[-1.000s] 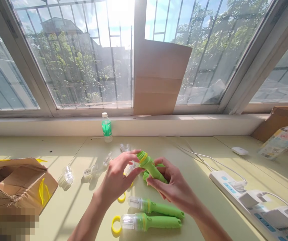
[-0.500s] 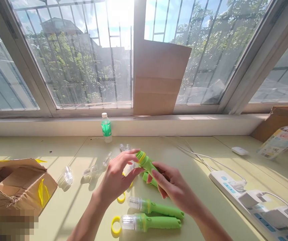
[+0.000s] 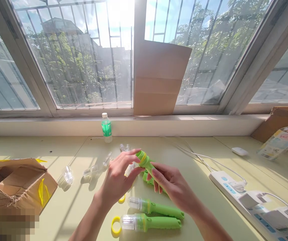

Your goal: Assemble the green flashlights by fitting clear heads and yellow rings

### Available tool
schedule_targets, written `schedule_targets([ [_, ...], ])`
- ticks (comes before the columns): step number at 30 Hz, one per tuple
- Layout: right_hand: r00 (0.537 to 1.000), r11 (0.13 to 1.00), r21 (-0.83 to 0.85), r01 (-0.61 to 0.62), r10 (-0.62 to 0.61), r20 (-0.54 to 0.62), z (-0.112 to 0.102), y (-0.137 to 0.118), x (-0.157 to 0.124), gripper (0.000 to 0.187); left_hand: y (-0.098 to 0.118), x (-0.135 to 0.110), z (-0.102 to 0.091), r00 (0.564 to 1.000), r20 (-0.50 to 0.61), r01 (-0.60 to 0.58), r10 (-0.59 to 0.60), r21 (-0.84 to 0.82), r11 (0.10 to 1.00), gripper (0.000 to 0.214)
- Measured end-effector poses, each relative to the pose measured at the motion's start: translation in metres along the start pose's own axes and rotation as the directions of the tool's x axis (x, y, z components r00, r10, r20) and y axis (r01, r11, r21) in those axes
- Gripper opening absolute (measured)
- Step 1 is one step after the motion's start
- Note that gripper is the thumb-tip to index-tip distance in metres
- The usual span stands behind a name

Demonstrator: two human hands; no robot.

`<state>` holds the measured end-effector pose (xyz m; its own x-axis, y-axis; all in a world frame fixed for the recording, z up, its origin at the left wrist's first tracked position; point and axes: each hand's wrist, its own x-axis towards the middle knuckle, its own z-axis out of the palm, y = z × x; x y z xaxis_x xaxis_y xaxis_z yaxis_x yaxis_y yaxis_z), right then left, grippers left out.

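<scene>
My right hand (image 3: pixel 167 179) is closed around a green plastic flashlight handle (image 3: pixel 147 163), tilted with its threaded end up and to the left. A yellow ring (image 3: pixel 143 158) sits around its neck. My left hand (image 3: pixel 121 172) grips that threaded end between curved fingers and thumb. Beneath lies another green handle (image 3: pixel 147 178), partly hidden by my right hand. Nearer me lie two green flashlights, an upper one (image 3: pixel 164 209) and a lower one (image 3: pixel 162 222), both with clear ribbed caps. Loose yellow rings lie beside them, one (image 3: pixel 112 226) in full view, another (image 3: pixel 122 198) partly covered.
Several clear caps (image 3: pixel 90 171) lie left of my hands. An open cardboard box (image 3: pixel 28 190) stands at the left, a green-labelled bottle (image 3: pixel 106 128) by the sill. On the right are a power strip (image 3: pixel 224 182) with chargers and cables, a white case (image 3: pixel 239 151) and a clear package (image 3: pixel 281 140).
My right hand's fingers have shifted slightly along the green handle, uncovering more of the one beneath. My left hand stays at the threaded end, nearly unmoved.
</scene>
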<state>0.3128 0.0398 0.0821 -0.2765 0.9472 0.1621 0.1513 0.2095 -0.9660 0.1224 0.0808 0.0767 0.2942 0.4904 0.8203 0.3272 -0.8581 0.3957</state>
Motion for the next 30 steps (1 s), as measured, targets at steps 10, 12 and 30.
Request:
schedule_targets([
  [10, 0.992, 0.988, 0.096, -0.117, 0.121, -0.032, 0.006, -0.0058, -0.0022, 0.027, -0.0007, 0.0013, -0.0017, 0.998, 0.04, 0.041, -0.04, -0.006, 0.999, 0.017],
  [12, 0.995, 0.991, 0.097, -0.093, 0.097, -0.032, 0.0048, -0.0046, -0.0019, 0.027, -0.0001, 0.0012, -0.0022, 0.998, 0.048, 0.044, -0.044, -0.009, 0.999, 0.02],
  [30, 0.991, 0.99, 0.056, -0.13, 0.131, -0.025, 0.0032, -0.006, -0.0042, 0.031, -0.0028, -0.0016, 0.0009, 0.989, 0.116, 0.096, -0.093, -0.015, 0.995, 0.029],
])
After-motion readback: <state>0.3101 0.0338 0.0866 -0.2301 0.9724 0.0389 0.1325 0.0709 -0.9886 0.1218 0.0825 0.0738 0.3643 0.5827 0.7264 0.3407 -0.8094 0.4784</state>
